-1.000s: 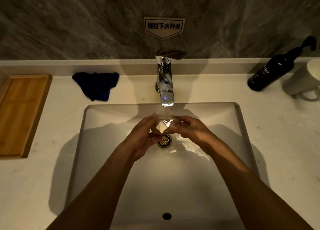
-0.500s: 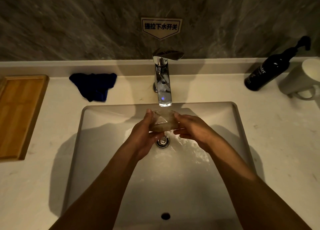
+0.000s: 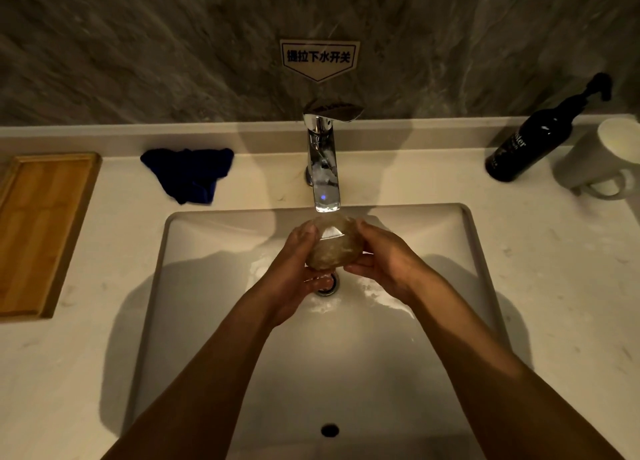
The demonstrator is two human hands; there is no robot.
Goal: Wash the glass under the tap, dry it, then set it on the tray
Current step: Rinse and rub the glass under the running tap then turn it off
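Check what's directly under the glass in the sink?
Under the glass, held in both the left hand and right hand, sits the chrome drain in the wet sink. The glass and left fingers cover most of it.

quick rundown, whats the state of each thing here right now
glass: held in both hands under the spout, over the sink
left hand: gripping the glass's left side
right hand: gripping its right side
tap: blue light lit at the spout; the stream itself is hard to see
sink: wet around the drain, not filled
blue cloth: crumpled on the counter
wooden tray: nothing on it
white mug: standing on the counter
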